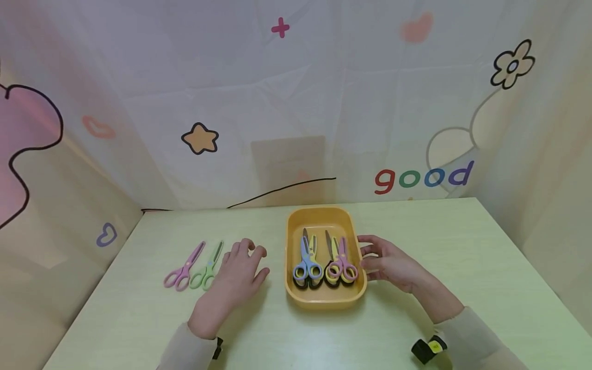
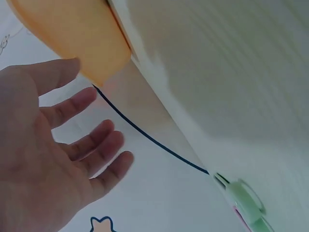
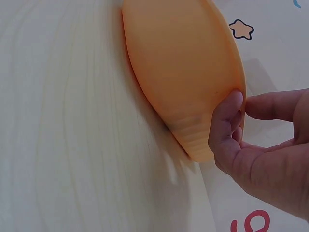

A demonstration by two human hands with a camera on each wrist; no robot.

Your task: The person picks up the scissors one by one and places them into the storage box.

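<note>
A yellow-orange tray [image 1: 325, 303] stands on the table in the head view. Inside it lie several scissors, among them a blue pair [image 1: 305, 259] and a pink pair [image 1: 343, 259], with black-and-yellow handles partly hidden beneath. My right hand [image 1: 393, 262] holds the tray's right rim, its thumb and fingertips at the edge in the right wrist view. My left hand [image 1: 238, 272] hovers left of the tray, holding nothing, with fingers apart and slightly bent. Just left of it lie green scissors [image 1: 210, 267], partly covered by the hand, and pink-purple scissors [image 1: 184, 271].
A pale wood-look table [image 1: 462, 246] carries everything. Behind it hangs a white curtain [image 1: 222, 77] with printed shapes and the word "good". Similar cloth closes off both sides.
</note>
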